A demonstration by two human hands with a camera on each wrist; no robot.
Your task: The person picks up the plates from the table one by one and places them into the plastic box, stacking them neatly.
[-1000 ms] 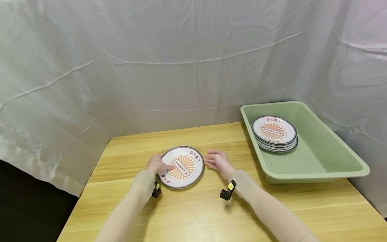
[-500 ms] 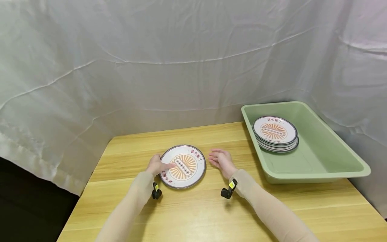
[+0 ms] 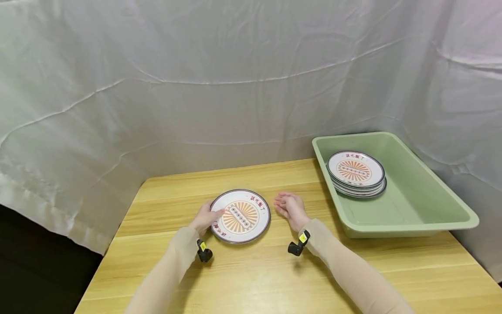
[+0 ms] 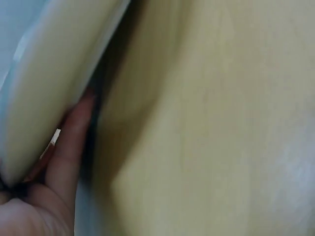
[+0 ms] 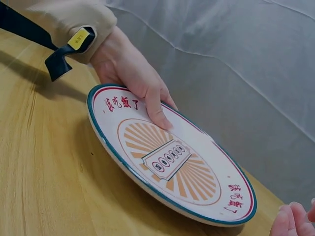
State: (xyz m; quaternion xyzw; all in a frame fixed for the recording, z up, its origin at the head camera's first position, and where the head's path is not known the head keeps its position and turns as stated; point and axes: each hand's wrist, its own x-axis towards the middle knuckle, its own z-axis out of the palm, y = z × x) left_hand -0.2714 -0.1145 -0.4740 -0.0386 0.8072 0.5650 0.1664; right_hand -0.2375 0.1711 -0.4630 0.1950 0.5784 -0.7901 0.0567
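My left hand (image 3: 205, 216) grips a round white plate (image 3: 251, 209) at its left edge, thumb on the top face and fingers underneath. The plate has a dark blue-green rim, red characters and an orange sunburst in the middle. In the right wrist view the plate (image 5: 182, 162) is tilted over the wooden table, with a shadow beneath it. The left wrist view shows the plate's underside (image 4: 54, 64) and the supporting fingers (image 4: 69, 152). To the right of the plate, my right hand (image 3: 291, 209) holds nothing, its fingers loosely bent and apart from the rim.
A green plastic tub (image 3: 415, 205) stands on the right of the wooden table (image 3: 251, 279). Inside, at its left wall, sits a stack of matching plates (image 3: 356, 170). A grey curtain (image 3: 243, 109) hangs behind the table and along its sides.
The plate in my left hand has shifted slightly to the right. My right hand has moved a little to the right too, widening its distance from where the plate was.
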